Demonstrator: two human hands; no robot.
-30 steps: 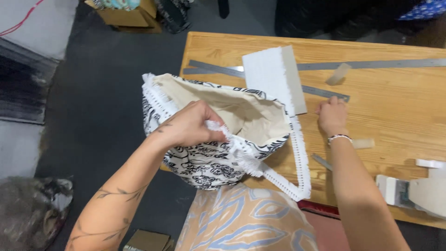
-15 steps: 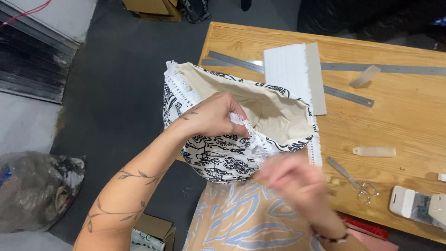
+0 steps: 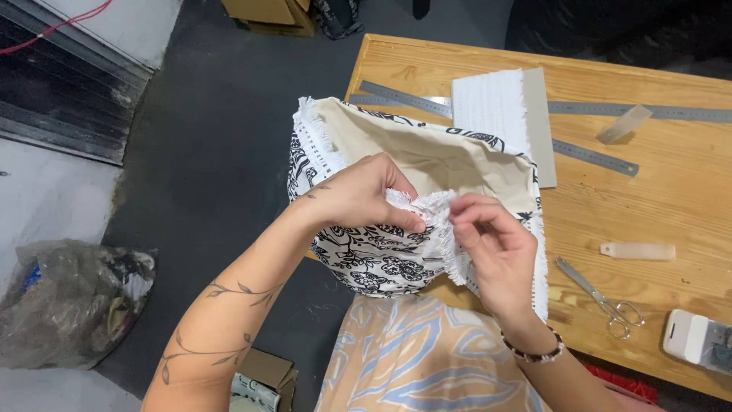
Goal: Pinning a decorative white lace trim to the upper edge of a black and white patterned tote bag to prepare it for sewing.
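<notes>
White fringe trim was pinched by both hands, left hand and right hand, at the near rim of the fabric bag. Trim already ran along the rim's other edges; only this last bit seemed unfinished.

A wooden table with a pale, grainy top stands over a dark grey floor; on it lie two long metal rulers, one running along the far side and one slanting nearer, with a flat card wound with white fringed trim resting across them. Further along sit a small translucent strip near the far ruler, a second translucent piece well apart from it, a pair of scissors lying closed, and a white device at the near corner. The black-and-white floral fabric bag rests partly on the table's left end and hangs over its edge.
</notes>
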